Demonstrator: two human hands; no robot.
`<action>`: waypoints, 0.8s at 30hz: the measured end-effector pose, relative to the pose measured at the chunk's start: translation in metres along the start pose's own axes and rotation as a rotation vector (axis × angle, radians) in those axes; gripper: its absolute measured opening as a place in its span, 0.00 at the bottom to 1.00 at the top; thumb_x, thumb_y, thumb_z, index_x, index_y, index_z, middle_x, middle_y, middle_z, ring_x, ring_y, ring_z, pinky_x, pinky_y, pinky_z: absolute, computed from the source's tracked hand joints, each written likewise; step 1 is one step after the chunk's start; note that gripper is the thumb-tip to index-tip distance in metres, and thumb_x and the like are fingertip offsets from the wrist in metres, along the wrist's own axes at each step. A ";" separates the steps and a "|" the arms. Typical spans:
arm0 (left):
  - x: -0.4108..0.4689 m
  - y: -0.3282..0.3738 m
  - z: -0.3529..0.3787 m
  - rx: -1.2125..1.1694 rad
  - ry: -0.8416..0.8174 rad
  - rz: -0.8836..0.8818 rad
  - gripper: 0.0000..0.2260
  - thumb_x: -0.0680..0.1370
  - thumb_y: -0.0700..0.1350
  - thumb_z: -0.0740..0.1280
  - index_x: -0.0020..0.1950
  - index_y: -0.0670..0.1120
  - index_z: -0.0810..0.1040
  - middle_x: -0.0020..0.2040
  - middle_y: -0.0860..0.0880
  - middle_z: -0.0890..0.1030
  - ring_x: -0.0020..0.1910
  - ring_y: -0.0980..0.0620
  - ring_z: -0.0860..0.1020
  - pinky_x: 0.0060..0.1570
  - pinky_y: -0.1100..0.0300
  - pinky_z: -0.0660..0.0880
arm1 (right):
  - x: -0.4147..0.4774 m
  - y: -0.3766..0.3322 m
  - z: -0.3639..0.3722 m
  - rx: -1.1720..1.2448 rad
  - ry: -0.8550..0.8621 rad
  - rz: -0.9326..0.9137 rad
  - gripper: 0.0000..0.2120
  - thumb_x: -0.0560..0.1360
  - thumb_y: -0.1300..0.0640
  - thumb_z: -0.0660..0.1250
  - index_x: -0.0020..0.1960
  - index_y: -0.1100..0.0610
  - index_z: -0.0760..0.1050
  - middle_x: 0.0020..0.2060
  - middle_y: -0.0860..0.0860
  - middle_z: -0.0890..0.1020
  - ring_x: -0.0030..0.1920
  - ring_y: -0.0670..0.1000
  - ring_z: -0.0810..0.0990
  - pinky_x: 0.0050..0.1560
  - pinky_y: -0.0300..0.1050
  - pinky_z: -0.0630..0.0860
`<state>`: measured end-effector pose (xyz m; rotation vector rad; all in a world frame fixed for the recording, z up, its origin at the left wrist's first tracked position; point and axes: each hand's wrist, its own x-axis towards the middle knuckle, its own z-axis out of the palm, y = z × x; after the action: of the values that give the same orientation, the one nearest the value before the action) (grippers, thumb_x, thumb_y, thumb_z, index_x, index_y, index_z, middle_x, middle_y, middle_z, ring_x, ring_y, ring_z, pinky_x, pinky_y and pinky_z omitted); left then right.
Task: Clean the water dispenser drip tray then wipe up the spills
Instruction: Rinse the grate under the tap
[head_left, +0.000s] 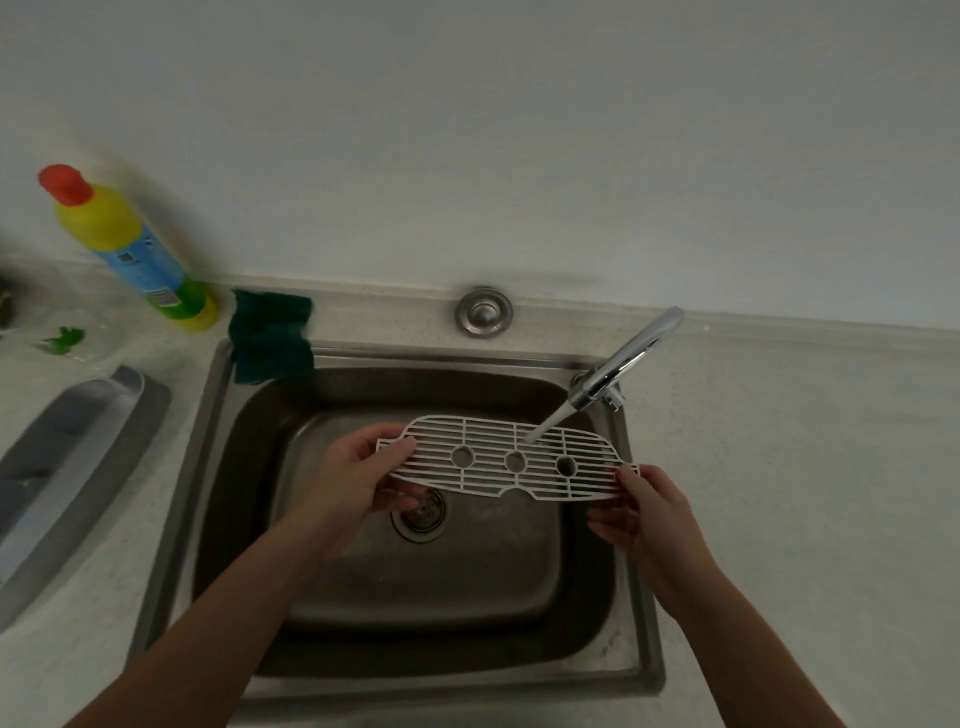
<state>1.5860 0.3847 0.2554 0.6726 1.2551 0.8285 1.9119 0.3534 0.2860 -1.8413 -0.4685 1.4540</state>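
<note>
A white slotted drip tray grate (488, 447) with three round holes is held flat over the steel sink (218, 467). My left hand (358, 478) grips its left end, thumb on top. At the right end, my right hand (649, 514) pinches the edge. Water streams from the chrome faucet (623, 364) onto the grate's upper right part. A grey drip tray base (67, 467) lies on the counter to the left of the sink.
A dark green cloth (270, 335) hangs over the sink's back left corner. A yellow bottle (130, 249) with a red cap stands by the wall at left. The sink drain (423, 514) lies below the grate. A round metal cap (484, 312) sits behind the sink.
</note>
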 end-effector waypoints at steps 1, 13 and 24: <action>-0.002 0.005 0.003 0.045 -0.015 0.063 0.08 0.82 0.43 0.68 0.56 0.52 0.86 0.50 0.43 0.88 0.41 0.47 0.87 0.36 0.58 0.84 | -0.001 0.001 -0.003 -0.081 0.017 -0.036 0.09 0.84 0.51 0.64 0.57 0.54 0.79 0.45 0.57 0.88 0.43 0.58 0.89 0.42 0.51 0.85; 0.009 0.004 0.026 0.386 -0.072 0.319 0.14 0.80 0.38 0.71 0.57 0.58 0.84 0.52 0.58 0.87 0.48 0.53 0.87 0.38 0.62 0.84 | -0.002 -0.012 -0.031 -0.307 0.102 -0.328 0.08 0.84 0.57 0.63 0.51 0.53 0.81 0.43 0.52 0.86 0.45 0.54 0.87 0.45 0.53 0.86; 0.014 -0.023 0.007 -0.312 0.129 -0.241 0.08 0.85 0.41 0.63 0.57 0.44 0.82 0.43 0.48 0.89 0.34 0.53 0.87 0.19 0.69 0.68 | 0.020 -0.024 -0.027 -0.230 0.282 -0.350 0.11 0.84 0.59 0.60 0.54 0.52 0.80 0.44 0.58 0.81 0.43 0.56 0.80 0.41 0.51 0.78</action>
<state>1.5986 0.3835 0.2303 0.2157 1.2582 0.8522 1.9475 0.3744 0.2923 -1.9834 -0.7957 0.9212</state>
